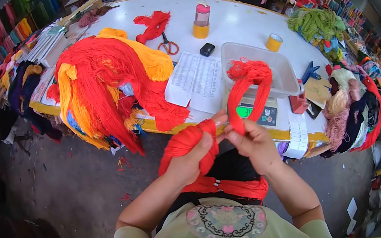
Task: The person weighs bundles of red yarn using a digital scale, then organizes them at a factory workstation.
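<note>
The left hand (187, 166) curls, thumb uppermost, around a thick bundle of bright red yarn (185, 136) in front of the grey digital scale (269, 116) with a green display. Close by, the bare right hand (256, 149) bends its fingers and pinches a looped red yarn skein (250, 73), which reaches over the scale into the clear rectangular plastic tub (282, 65). White printed paper sheets (197, 77) lie left of the scale.

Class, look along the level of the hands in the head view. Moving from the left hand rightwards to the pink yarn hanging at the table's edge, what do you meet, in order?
Left hand → right hand → white printed strip → pink yarn.
</note>
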Action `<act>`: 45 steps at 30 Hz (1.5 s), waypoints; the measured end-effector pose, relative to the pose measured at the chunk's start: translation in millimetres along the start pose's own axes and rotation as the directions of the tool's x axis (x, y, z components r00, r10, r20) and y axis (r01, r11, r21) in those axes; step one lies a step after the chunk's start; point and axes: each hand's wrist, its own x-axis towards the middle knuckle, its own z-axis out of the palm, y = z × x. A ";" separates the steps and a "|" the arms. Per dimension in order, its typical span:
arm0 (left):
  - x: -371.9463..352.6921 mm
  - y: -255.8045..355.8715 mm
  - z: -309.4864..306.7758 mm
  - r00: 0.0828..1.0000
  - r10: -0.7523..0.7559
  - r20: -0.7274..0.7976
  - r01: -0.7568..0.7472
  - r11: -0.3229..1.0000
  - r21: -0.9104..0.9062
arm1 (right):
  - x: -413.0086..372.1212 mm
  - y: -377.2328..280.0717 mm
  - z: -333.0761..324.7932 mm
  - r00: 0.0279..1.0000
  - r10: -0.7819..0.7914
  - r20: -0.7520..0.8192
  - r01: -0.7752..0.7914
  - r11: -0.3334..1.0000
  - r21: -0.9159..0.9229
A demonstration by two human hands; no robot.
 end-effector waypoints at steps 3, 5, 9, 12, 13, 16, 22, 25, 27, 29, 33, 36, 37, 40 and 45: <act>6.0 -12.7 7.3 0.999 0.023 0.035 -0.027 0.994 0.110 | 1.6 14.5 7.4 0.973 -0.226 0.041 0.228 0.972 -0.048; 5.2 -13.1 10.4 1.000 -0.031 0.000 0.031 0.995 0.100 | 4.1 21.2 2.1 0.963 -0.264 0.056 0.270 0.953 -0.136; 6.0 -11.3 9.8 0.990 -0.117 -0.077 0.112 0.992 -0.062 | -2.5 4.2 5.5 0.987 -0.159 0.018 0.152 0.967 0.204; 5.6 -12.4 9.0 0.992 -0.118 -0.043 0.116 0.993 -0.038 | -3.0 9.6 -2.0 0.997 -0.073 0.027 0.066 0.976 0.208; 6.0 -13.2 8.6 0.996 -0.079 -0.049 0.084 0.992 0.099 | -3.8 13.7 -3.5 0.996 -0.078 0.031 0.072 0.985 0.157; 6.6 -16.1 -0.6 0.987 -0.138 -0.081 0.155 0.952 0.264 | -6.9 27.0 -11.9 0.980 -0.154 0.128 0.173 0.974 -0.149; -33.5 60.4 -88.7 0.927 -0.143 -0.347 0.106 0.987 -0.125 | -72.7 93.9 -113.9 0.810 0.493 0.317 0.118 0.394 -0.912; -51.8 96.8 -110.6 0.952 0.165 -0.257 -0.303 0.609 -0.733 | -125.3 160.9 -186.5 0.518 0.850 0.099 0.100 0.055 -0.993; -40.3 93.6 -64.9 0.953 0.174 -0.248 -0.303 0.578 -0.758 | -121.9 143.8 -183.8 0.546 0.787 0.288 0.204 0.208 -0.957; -40.3 51.6 -67.1 0.988 0.142 -0.058 -0.145 0.739 -0.658 | -115.8 95.3 -135.4 0.642 0.703 0.304 0.194 0.235 -0.953; -11.4 7.4 -5.7 0.895 -0.319 0.311 0.260 0.941 0.216 | -74.0 13.6 -50.7 0.912 0.262 0.315 0.191 0.408 -0.893; 6.3 -17.9 23.4 0.843 -0.296 0.449 -0.205 0.596 0.776 | -65.3 -2.8 -44.1 0.961 0.032 0.275 0.187 0.656 -0.731; 6.2 -16.5 24.0 0.837 -0.422 0.348 -0.020 0.612 0.790 | -63.7 -8.4 -43.9 0.969 0.003 0.247 0.169 0.721 -0.672; 6.9 -3.4 30.9 0.796 -0.538 0.275 0.020 0.479 0.878 | -61.3 12.4 -67.9 0.958 0.218 0.185 -0.108 0.875 -0.471; -25.8 -10.2 0.5 0.896 -0.435 0.090 0.348 0.814 0.466 | -73.3 85.9 -123.3 0.979 -0.161 -0.124 0.031 0.721 -0.692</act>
